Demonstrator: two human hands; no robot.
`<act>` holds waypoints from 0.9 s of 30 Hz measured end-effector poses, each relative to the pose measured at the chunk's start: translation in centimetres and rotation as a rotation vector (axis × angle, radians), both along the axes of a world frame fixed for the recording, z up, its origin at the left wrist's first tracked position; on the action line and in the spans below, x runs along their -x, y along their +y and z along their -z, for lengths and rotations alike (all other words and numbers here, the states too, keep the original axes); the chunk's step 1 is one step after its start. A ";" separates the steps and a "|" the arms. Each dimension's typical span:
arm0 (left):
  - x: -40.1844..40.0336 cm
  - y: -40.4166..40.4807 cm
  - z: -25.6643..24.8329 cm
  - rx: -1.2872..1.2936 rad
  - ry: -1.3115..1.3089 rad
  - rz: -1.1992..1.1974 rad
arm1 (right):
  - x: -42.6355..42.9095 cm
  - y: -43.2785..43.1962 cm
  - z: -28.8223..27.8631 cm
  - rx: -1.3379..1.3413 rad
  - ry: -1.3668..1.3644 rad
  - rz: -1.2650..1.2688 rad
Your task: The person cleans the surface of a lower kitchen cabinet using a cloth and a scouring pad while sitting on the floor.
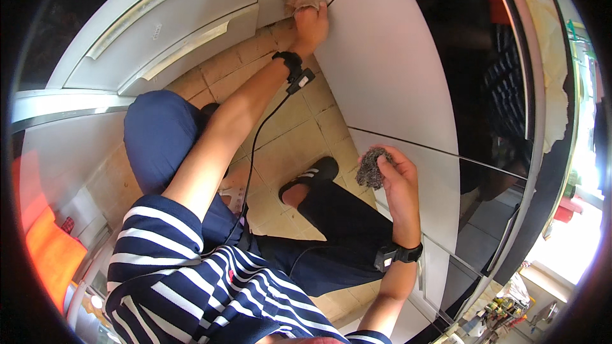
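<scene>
My left hand is closed on a crumpled beige-grey cloth. It presses the cloth into the low corner where the drawer fronts meet the pale cabinet panel. My right hand pinches a clump of grey steel wool between thumb and fingers, beside the lower right part of the panels. The steel wool's far side is hidden. Each wrist wears a black strap with a small device, and a black cable runs down from the left one.
White drawer fronts with long metal handles stand at upper left. Tan floor tiles lie below, with my bent knee and a black shoe over them. Glossy black panels line the right, and an orange cloth hangs at lower left.
</scene>
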State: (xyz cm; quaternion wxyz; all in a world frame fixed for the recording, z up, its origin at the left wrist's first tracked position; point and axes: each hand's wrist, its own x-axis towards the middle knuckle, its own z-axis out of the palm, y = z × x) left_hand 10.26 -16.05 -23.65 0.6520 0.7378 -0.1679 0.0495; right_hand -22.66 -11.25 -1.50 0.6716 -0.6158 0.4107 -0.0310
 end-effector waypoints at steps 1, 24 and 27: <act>0.2 -0.1 -1.7 0.030 -0.034 0.023 | -0.1 -0.3 0.1 0.008 -0.001 0.000; -0.7 -0.1 0.7 0.007 0.152 0.009 | -1.0 -0.4 0.1 0.005 -0.002 -0.017; -0.2 -0.1 -3.2 0.048 0.004 0.064 | -1.4 -0.1 0.4 -0.004 0.009 -0.041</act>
